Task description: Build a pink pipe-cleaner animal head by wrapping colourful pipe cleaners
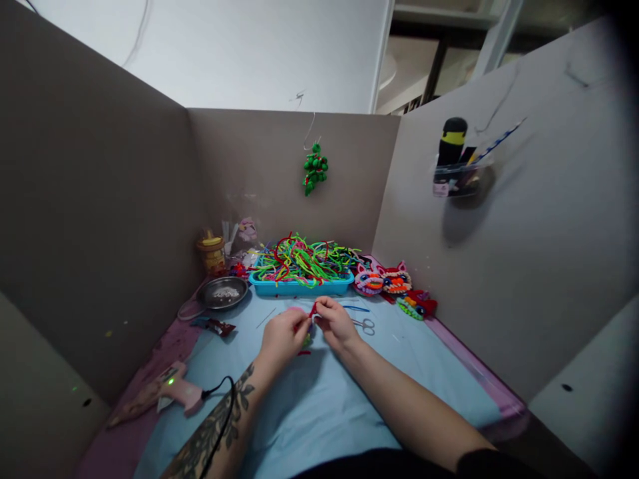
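Both my hands meet over the light blue mat (319,399) near its middle. My left hand (282,334) is closed in a pinch on a small pipe-cleaner piece (308,326) with pink, red and green parts. My right hand (335,320) pinches the same piece from the right, fingers pressed on its red end. A short red scrap lies on the mat just below the hands.
A blue tray (299,287) piled with coloured pipe cleaners stands behind the hands. Small scissors (365,324) lie to the right, finished fuzzy figures (394,283) beyond them. A metal dish (223,291) and a pink glue gun (174,392) are at the left. Grey partition walls enclose the desk.
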Tool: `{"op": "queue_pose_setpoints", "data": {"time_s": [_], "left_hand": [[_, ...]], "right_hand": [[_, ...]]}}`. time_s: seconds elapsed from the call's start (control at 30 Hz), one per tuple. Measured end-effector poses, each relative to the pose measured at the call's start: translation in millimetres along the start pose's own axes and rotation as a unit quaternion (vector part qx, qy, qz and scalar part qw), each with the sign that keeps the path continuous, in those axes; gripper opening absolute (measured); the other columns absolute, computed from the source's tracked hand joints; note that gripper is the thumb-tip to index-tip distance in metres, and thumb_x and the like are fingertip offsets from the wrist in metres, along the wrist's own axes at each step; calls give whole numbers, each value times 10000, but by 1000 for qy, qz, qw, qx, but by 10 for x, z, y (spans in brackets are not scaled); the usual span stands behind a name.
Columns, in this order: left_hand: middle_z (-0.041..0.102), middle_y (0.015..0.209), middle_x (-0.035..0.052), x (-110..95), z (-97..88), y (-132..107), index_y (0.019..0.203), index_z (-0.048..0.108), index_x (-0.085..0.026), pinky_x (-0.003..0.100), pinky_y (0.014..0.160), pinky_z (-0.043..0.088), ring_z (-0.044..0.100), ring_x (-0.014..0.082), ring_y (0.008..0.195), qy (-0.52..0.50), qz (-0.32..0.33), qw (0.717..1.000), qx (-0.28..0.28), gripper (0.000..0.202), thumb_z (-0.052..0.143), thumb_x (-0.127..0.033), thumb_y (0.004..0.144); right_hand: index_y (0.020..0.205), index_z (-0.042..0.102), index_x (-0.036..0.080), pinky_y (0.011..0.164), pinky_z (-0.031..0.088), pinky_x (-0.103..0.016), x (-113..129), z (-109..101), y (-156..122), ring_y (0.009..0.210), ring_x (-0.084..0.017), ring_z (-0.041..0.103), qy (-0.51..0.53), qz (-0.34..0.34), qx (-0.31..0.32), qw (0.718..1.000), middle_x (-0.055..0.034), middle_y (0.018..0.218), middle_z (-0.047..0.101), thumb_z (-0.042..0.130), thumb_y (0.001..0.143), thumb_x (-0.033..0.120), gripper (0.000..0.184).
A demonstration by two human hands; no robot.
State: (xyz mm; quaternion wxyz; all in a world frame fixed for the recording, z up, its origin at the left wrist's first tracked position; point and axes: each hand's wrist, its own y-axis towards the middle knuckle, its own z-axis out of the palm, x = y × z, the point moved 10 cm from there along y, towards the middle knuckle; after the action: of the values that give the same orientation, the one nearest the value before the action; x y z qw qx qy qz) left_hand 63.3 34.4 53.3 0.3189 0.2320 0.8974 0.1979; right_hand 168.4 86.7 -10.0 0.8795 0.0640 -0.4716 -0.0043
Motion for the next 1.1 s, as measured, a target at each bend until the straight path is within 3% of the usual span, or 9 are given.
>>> {"op": "queue_pose_setpoints", "data": {"time_s": [0.1, 0.2, 0.3, 0.43, 0.57, 0.73, 0.83, 1.0, 1.1], "left_hand": [[666, 707, 19, -21, 51, -7, 748, 670, -192, 221, 574, 365, 563, 133, 629, -12, -1, 1000, 15, 229, 474, -266, 842], [655, 668, 10, -28, 85, -10, 696, 659, -185, 213, 551, 354, 549, 123, 594, -34, -3, 999, 28, 248, 467, -253, 838], [660, 686, 14, -12, 98, -4, 724, 664, -182, 217, 581, 389, 562, 127, 619, -82, -8, 996, 19, 237, 459, -232, 831], [695, 894, 49, 85, 131, 3, 985, 643, -178, 250, 700, 464, 619, 153, 774, -204, -39, 978, -6, 236, 501, -233, 804], [697, 779, 33, 170, 136, -1, 858, 671, -156, 232, 636, 468, 615, 143, 688, -234, -81, 969, -15, 198, 521, -273, 802], [688, 740, 25, 125, 12, -7, 831, 694, -155, 232, 628, 455, 603, 144, 676, -236, -72, 968, -43, 223, 509, -278, 821], [683, 799, 38, 87, -47, -7, 860, 676, -163, 242, 666, 451, 598, 148, 723, -204, -43, 976, -61, 219, 497, -287, 838], [643, 716, 28, 123, -6, 21, 780, 628, -162, 230, 613, 423, 567, 138, 659, -135, -35, 990, -29, 251, 438, -299, 870], [640, 716, 26, 123, 38, 30, 774, 624, -168, 230, 615, 420, 567, 143, 664, -93, -24, 995, 4, 243, 438, -294, 867]], "right_hand": [[660, 599, 184, 538, 384, -213, -147, 146, -53, 583, -106, 493, 106, 68, 42, 991, 26, 644, 575, 729, 582, 200, 153], [649, 604, 180, 595, 420, -225, -142, 262, -100, 646, -116, 524, 132, 78, 73, 986, 7, 725, 603, 729, 595, 206, 139], [675, 622, 182, 645, 427, -227, -44, 250, -90, 686, -120, 521, 72, 22, 69, 995, 2, 768, 601, 715, 632, 245, 120], [730, 632, 195, 709, 430, -240, 54, 155, -64, 764, -140, 517, -36, -65, 39, 996, -1, 816, 595, 674, 688, 301, 121], [713, 628, 199, 756, 430, -250, 63, 182, -101, 826, -148, 522, -47, -76, 40, 995, 0, 858, 598, 688, 690, 309, 127], [654, 588, 208, 693, 465, -280, -27, 351, -193, 810, -139, 561, 92, 19, 84, 992, 16, 1016, 598, 762, 635, 293, 195], [669, 595, 209, 696, 477, -301, -61, 394, -209, 817, -145, 572, 108, 39, 102, 988, 17, 1099, 584, 760, 646, 300, 190], [868, 663, 230, 721, 451, -268, 110, 250, -139, 779, -136, 558, -71, -67, 85, 992, -18, 939, 628, 667, 749, 329, 155], [922, 674, 232, 700, 433, -265, 333, 221, -163, 785, -152, 552, -231, -156, 81, 957, -27, 879, 620, 614, 791, 293, 156]]}}
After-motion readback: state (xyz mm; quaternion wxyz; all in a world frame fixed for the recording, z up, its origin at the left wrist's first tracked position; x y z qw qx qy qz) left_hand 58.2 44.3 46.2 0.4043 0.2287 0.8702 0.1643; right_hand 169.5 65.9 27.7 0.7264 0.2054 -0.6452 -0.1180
